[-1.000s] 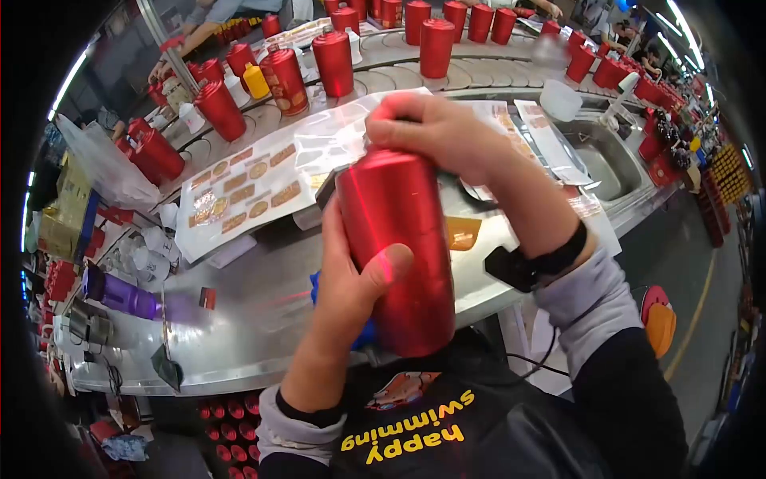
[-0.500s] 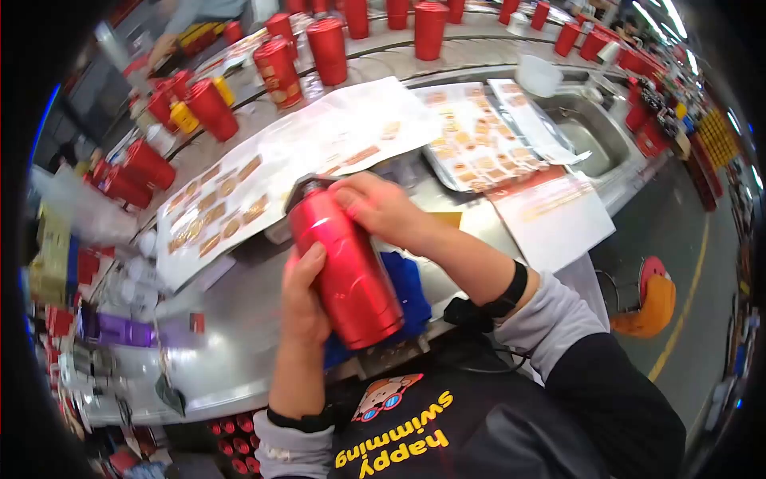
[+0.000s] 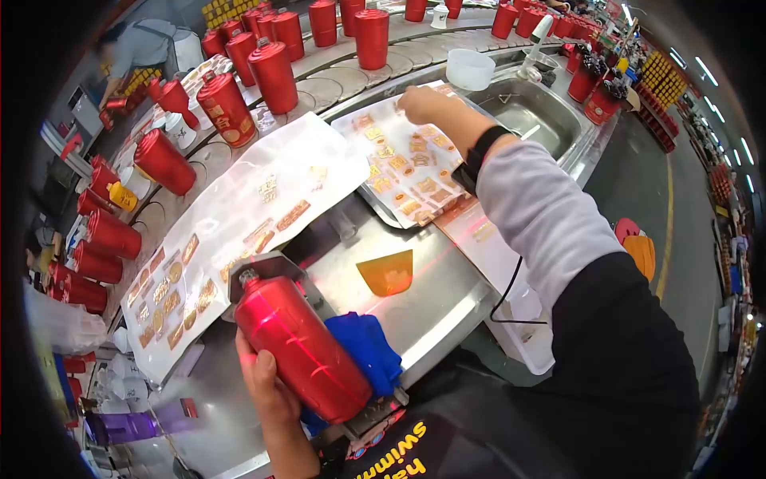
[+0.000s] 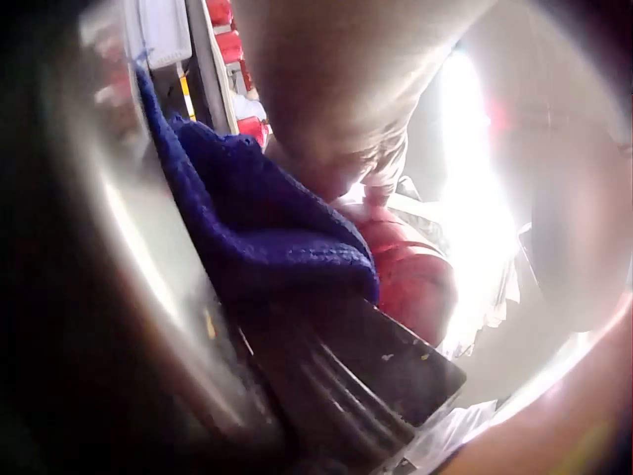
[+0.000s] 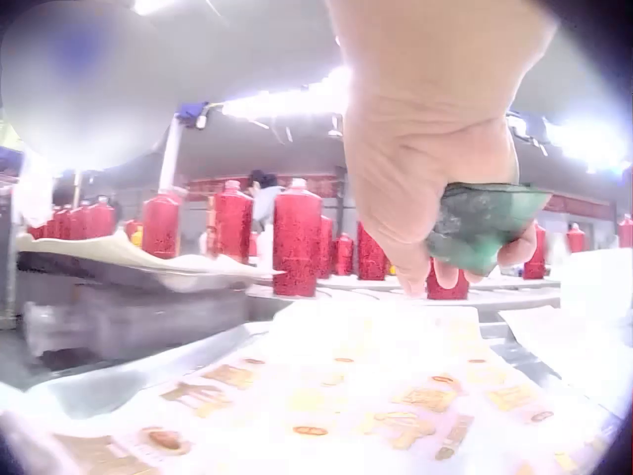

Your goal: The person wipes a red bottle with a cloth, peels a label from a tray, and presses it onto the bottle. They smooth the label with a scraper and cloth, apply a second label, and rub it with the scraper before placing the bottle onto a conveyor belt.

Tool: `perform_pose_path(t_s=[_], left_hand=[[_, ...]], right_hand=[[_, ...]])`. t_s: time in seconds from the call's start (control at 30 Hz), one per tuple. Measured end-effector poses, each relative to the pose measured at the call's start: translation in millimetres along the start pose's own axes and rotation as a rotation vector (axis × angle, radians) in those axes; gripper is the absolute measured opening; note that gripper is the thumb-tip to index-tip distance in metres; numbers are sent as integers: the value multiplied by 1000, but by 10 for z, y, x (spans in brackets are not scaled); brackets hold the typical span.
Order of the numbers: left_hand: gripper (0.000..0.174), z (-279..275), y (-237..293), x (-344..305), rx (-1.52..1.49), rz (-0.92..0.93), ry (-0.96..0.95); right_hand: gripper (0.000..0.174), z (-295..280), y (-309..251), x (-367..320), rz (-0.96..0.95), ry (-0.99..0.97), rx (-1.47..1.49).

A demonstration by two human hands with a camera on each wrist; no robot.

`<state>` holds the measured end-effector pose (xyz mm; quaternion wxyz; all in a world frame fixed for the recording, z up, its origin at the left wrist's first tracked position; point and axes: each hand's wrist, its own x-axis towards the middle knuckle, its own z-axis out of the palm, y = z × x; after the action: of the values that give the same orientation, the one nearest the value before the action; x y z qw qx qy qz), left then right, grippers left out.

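A red metallic bottle [image 3: 299, 343] lies tilted over a dark metal holder [image 3: 299, 275], its neck pointing away from me. My left hand [image 3: 271, 391] grips its left side, thumb up along the body and the other fingers mostly hidden. A blue cloth [image 3: 363, 351] is bunched beside the bottle. My right hand [image 3: 431, 105] is stretched out over a decal sheet [image 3: 399, 156] on a metal tray, fingers pointing down. Curled fingers of that hand hold a flat green scraper-like piece [image 5: 485, 223] against the palm in the right wrist view.
A larger sheet of gold decals [image 3: 239, 231] spreads across the left of the steel table. An amber scraper-like piece [image 3: 387, 273] lies near the cloth. Behind, red bottles [image 3: 371, 40] line a conveyor. A sink [image 3: 531, 112] and a white tub [image 3: 471, 69] stand at right.
My right hand has left the bottle's neck and moved forward and right over the decal tray. The bottle, still in my left hand, has come down lower left onto the holder.
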<state>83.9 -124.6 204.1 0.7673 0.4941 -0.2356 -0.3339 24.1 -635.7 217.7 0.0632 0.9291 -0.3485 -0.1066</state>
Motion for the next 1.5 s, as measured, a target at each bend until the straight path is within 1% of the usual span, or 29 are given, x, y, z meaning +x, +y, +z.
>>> perform_pose_path(t_s=[0.03, 0.1, 0.2, 0.23, 0.33, 0.37, 0.47, 0.57, 0.67, 0.77, 0.87, 0.97, 1.07, 1.13, 1.17, 1.23, 1.37, 1.47, 1.5], left_hand=[[78, -12, -10, 3, 10, -8, 21], [80, -18, -19, 8, 38, -10, 49], [84, 31, -27, 6, 33, 10, 56], [85, 43, -35, 48, 26, 14, 54], [100, 87, 16, 32, 60, -63, 161], [100, 94, 16, 25, 63, -62, 174], [99, 112, 14, 11, 74, -49, 191], [97, 117, 25, 9, 91, -43, 172], [94, 109, 23, 4, 102, -36, 153], [91, 175, 31, 2, 94, -20, 155], [87, 182, 28, -21, 87, -10, 141], [82, 150, 11, -36, 87, 1, 121], [79, 175, 21, -40, 100, 14, 119], [79, 196, 41, -40, 109, 14, 100], [75, 183, 36, -47, 125, 31, 79], [69, 135, 0, -54, 158, 62, 36], [69, 111, -23, -55, 166, 75, 23], [68, 136, -9, -56, 171, 74, 19], [68, 140, -6, -57, 170, 72, 21]], right_hand=[[41, 111, 104, 178, 60, 24, 11], [42, 240, 276, 388, 176, 76, 32], [42, 284, 306, 404, 217, 213, 136], [36, 202, 336, 475, 122, 109, 45], [30, 271, 412, 527, 62, 220, 89], [28, 258, 433, 522, 24, 227, 78], [24, 237, 422, 470, 6, 200, 59], [20, 443, 528, 632, 13, 288, 201], [18, 453, 560, 550, 105, 310, 299], [18, 376, 568, 324, 138, 390, 124], [18, 249, 566, 154, 186, 469, 82], [18, 182, 650, 120, 242, 451, 227], [20, 148, 696, -19, 196, 532, 82], [21, 119, 719, -32, 139, 545, 110], [21, 110, 746, -18, 112, 553, 124], [21, 183, 827, 129, 147, 512, 174], [22, 153, 976, 258, 146, 368, 395], [33, 70, 817, -34, 242, 477, 278], [33, 55, 807, -51, 242, 480, 180]])
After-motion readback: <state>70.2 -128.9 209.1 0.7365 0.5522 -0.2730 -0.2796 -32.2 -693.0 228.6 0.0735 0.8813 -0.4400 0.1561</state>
